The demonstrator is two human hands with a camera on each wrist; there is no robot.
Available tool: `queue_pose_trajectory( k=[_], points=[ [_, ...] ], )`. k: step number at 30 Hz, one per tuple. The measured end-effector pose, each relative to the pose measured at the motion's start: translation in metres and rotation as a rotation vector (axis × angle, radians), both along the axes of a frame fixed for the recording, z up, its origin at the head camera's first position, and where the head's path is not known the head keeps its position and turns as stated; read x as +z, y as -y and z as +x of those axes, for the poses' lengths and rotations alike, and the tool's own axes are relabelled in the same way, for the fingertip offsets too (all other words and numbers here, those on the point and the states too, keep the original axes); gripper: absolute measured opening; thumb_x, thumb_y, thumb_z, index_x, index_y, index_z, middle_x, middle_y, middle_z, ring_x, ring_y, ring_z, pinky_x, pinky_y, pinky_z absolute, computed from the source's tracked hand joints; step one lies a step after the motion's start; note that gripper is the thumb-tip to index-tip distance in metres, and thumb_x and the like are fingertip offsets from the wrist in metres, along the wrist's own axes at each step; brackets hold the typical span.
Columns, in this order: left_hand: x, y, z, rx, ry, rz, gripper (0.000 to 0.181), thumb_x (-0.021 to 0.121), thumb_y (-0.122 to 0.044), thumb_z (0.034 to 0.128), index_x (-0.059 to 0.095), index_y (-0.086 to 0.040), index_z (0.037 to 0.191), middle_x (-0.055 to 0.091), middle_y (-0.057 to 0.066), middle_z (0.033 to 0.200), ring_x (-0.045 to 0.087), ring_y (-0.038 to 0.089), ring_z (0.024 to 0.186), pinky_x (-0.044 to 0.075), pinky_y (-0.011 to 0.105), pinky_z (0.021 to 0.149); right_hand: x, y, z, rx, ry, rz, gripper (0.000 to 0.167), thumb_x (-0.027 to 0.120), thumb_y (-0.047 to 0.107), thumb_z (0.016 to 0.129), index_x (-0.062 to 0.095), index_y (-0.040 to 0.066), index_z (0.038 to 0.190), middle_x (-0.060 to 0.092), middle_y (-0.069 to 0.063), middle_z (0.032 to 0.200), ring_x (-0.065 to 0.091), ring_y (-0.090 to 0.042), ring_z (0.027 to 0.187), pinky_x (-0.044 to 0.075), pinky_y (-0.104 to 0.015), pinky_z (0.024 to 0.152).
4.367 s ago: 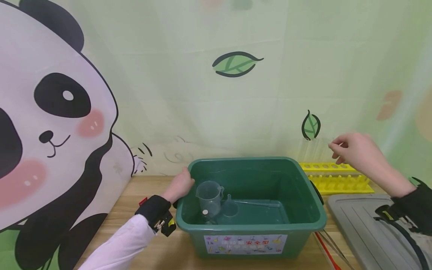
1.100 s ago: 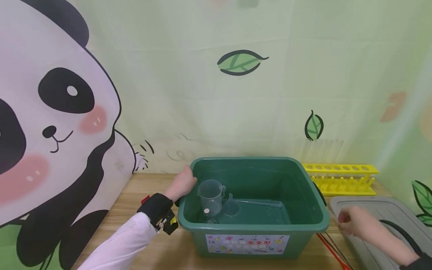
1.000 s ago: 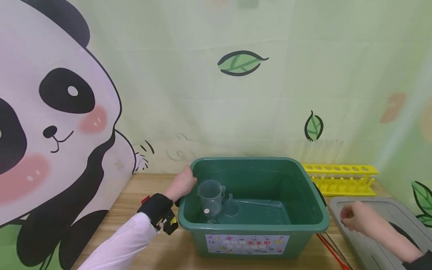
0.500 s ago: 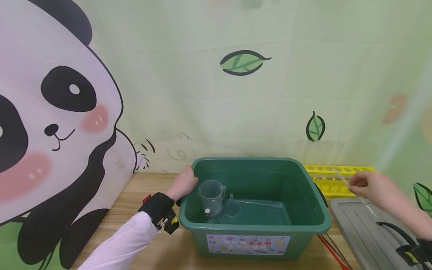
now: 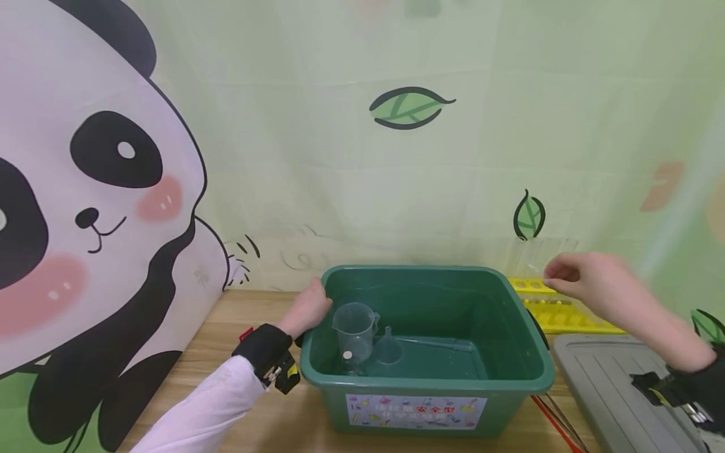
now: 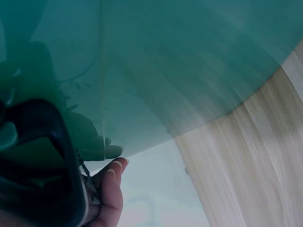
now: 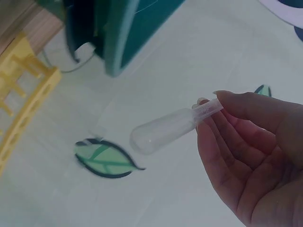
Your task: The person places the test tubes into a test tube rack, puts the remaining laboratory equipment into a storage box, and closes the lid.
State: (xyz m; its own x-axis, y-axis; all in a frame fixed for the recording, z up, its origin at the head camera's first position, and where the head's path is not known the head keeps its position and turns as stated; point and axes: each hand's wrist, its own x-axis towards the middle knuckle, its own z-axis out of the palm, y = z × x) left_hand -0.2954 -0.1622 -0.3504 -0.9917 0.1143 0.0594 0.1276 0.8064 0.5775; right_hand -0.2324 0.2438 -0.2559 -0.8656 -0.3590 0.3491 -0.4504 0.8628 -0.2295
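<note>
While the left grip [image 5: 308, 309] curls firmly at the end of the deep green plastic tub [image 5: 425, 382], the right grip [image 5: 597, 283] pinches the slender neck of a translucent, soft-looking plastic dropper [image 7: 163, 130], its smooth rounded bulb projecting beyond the fingertips. Lower, near that grip, stands the slotted yellow plastic rack [image 5: 572, 326]; a light pinch should spare the thin neck.

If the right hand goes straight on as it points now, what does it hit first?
Probably the clear tubes at the yellow rack, met by the held dropper before the right hand itself; depth is unclear, so it may miss them.
</note>
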Motion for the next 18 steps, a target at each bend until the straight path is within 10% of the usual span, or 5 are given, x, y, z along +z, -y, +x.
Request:
queue_pose_trajectory(
  k=[18],
  points=[
    [0.0, 0.001, 0.0, -0.008, -0.009, -0.01, 0.042, 0.042, -0.001, 0.0857, 0.029, 0.02, 0.12, 0.051, 0.027, 0.097, 0.055, 0.029, 0.078, 0.049, 0.038, 0.066, 0.013, 0.076, -0.029, 0.175, 0.129, 0.031, 0.005, 0.07, 0.006, 0.077, 0.065, 0.006, 0.077, 0.057, 0.003, 0.068, 0.05, -0.015, 0.06, 0.045, -0.03, 0.057]
  ],
)
